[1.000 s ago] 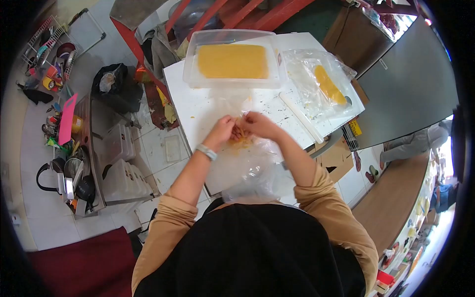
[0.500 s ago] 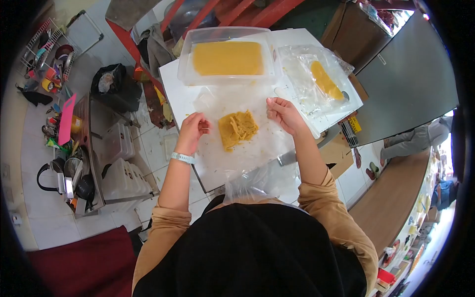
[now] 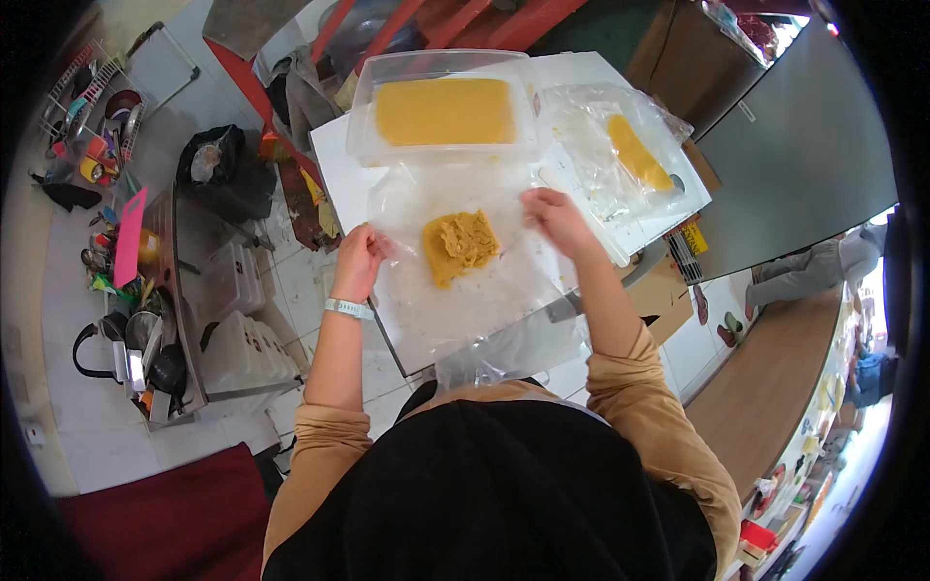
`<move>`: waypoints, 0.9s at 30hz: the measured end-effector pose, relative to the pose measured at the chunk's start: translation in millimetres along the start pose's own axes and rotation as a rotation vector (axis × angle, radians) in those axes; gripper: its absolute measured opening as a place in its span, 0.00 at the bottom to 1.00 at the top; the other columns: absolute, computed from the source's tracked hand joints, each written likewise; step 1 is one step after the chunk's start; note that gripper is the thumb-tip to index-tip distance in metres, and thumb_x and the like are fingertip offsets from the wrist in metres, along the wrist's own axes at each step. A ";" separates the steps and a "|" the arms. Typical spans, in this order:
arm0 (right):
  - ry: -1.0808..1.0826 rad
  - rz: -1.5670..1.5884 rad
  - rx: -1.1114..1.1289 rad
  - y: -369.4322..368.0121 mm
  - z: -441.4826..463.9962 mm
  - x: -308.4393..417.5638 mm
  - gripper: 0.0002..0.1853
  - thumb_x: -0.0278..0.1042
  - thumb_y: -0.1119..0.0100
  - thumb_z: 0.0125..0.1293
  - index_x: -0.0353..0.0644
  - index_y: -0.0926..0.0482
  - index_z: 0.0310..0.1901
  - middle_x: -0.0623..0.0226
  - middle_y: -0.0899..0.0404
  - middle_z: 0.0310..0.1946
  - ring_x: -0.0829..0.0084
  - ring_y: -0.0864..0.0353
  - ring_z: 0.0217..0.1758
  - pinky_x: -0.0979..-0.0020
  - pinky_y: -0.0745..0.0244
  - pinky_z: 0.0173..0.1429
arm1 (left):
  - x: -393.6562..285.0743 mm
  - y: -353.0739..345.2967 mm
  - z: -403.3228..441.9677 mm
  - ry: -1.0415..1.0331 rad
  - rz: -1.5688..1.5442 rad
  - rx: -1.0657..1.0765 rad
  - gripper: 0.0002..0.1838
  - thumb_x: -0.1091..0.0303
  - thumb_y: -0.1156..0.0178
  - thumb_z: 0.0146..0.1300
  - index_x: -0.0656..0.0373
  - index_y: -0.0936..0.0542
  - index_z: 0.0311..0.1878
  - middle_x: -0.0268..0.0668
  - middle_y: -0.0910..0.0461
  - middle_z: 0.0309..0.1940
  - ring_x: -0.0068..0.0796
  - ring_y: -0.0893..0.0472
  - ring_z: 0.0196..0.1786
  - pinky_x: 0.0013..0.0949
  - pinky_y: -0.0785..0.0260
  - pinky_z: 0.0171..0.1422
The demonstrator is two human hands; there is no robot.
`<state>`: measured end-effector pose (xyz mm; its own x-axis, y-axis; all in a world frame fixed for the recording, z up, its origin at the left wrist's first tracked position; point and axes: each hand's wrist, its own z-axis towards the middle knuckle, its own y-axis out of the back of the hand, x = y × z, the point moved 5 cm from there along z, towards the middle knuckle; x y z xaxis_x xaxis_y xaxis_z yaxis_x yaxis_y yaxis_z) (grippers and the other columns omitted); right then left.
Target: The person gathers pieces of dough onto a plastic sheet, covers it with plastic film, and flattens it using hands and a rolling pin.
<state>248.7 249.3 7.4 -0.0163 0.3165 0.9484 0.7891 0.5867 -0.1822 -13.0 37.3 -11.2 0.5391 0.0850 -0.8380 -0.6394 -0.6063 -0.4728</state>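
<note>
Paste, a mustard-yellow mass, squarish and rough on top, lies near the middle of a clear, thin plastic sheet, which probably keeps it off the white rectangular counter. The left hand has a narrow grip, fingertips pinching the sheet's left margin; the right hand is at the opposite side with fingers curled, though whether they hold the film I cannot tell. This wide placement, one hand either side and both apart from the paste, likely leaves the mass untouched while the sheet is handled by its margins. Behind, a clear rectangular plastic container holds a flat yellow layer, its walls apparently there to contain it. To the right, a long yellow piece lies on crinkled clear plastic, seemingly likewise kept off the bare surface.
</note>
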 end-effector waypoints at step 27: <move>0.645 -1.312 0.576 -88.0 -49.1 -0.9 0.25 0.18 0.52 0.57 0.45 0.21 0.56 0.64 0.24 0.59 0.62 0.28 0.64 0.63 0.38 0.70 | -27.8 -18.8 -14.9 -0.540 1.220 0.241 0.10 0.81 0.47 0.60 0.58 0.18 0.39 0.33 0.28 0.30 0.26 0.27 0.32 0.27 0.34 0.38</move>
<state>209.4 160.8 35.3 -0.1022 -0.8934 0.4375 0.1013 0.4281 0.8980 -7.8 34.6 25.0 -0.6803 -0.0719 -0.7294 -0.6610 -0.3697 0.6530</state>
